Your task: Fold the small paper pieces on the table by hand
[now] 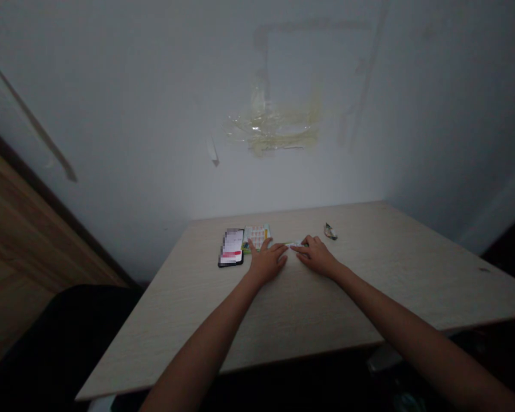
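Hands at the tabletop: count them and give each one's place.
2: the left hand, to the right of the phone; the right hand, near the crumpled scrap. No others show.

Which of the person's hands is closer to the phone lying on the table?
The left. The left hand is just to the right of the phone; the right hand is farther right, beyond the left one.

A black-edged smartphone (pixel 233 247) with a lit, partly pixelated screen lies on the pale wood-grain tabletop (pixel 317 315). Yellowed, glossy clear tape (pixel 278 129) clings to the grayish-white wall (pixel 154 114) behind; at far left, brown wooden panelling (pixel 21 234) slants down behind a black, indistinct shape (pixel 72 332).
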Demonstrator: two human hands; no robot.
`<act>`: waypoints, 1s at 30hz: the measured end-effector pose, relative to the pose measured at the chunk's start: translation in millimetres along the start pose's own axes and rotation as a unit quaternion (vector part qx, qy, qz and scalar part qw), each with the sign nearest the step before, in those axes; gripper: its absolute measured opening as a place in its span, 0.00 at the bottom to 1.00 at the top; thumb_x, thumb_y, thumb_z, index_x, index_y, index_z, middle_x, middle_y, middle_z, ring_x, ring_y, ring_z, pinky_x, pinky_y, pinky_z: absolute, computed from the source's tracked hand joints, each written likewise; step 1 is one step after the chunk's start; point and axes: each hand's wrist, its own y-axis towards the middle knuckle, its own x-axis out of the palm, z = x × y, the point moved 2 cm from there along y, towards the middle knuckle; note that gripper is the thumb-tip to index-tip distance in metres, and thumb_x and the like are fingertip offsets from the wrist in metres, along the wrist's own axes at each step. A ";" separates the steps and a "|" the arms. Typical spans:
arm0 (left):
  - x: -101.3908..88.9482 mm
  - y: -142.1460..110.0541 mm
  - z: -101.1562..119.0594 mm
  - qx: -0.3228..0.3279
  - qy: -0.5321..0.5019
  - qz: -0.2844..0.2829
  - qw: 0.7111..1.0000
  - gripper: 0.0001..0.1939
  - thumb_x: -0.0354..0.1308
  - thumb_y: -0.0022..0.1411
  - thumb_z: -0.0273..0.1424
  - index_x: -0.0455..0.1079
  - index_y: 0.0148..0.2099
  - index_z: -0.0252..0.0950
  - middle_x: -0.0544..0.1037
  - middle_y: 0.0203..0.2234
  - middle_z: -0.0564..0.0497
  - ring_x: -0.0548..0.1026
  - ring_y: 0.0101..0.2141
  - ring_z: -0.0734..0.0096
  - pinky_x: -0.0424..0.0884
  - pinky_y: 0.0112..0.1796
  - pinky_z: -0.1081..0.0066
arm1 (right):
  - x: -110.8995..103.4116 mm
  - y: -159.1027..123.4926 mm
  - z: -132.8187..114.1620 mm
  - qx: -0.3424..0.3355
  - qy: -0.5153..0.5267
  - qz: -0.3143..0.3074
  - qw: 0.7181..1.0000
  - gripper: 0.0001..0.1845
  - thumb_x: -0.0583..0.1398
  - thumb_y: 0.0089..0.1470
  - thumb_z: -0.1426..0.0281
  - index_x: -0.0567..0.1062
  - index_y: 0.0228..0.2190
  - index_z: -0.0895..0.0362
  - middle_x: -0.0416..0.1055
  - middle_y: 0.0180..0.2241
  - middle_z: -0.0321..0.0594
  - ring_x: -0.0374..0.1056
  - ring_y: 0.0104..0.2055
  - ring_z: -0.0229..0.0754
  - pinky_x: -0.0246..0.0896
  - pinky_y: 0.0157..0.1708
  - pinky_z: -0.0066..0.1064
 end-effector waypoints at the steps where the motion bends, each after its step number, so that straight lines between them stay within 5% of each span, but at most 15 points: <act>1: -0.3 -0.1 0.4 0.001 0.000 0.000 1.000 0.21 0.45 0.70 0.43 0.64 0.62 0.57 0.72 0.59 0.54 0.56 0.64 0.48 0.29 0.55 0.22 | 0.1 0.1 0.1 0.000 0.000 0.000 1.000 0.22 0.56 0.62 0.63 0.70 0.57 0.41 0.64 0.45 0.46 0.58 0.46 0.48 0.55 0.48 0.38; 21: -1.4 -2.3 1.8 0.014 -0.007 0.004 1.000 0.21 0.42 0.71 0.44 0.64 0.62 0.54 0.71 0.59 0.55 0.54 0.65 0.50 0.27 0.56 0.24 | -5.6 -2.6 -3.8 -0.005 0.014 0.018 1.000 0.20 0.56 0.62 0.63 0.73 0.55 0.45 0.65 0.45 0.46 0.59 0.46 0.48 0.56 0.49 0.39; 30: -5.5 -1.8 -0.3 0.004 -0.016 0.022 1.000 0.17 0.47 0.70 0.42 0.70 0.56 0.51 0.75 0.55 0.54 0.58 0.63 0.51 0.27 0.56 0.24 | -2.9 -1.0 0.8 0.022 0.079 0.033 0.996 0.17 0.61 0.58 0.66 0.74 0.48 0.60 0.70 0.46 0.48 0.62 0.49 0.48 0.57 0.51 0.38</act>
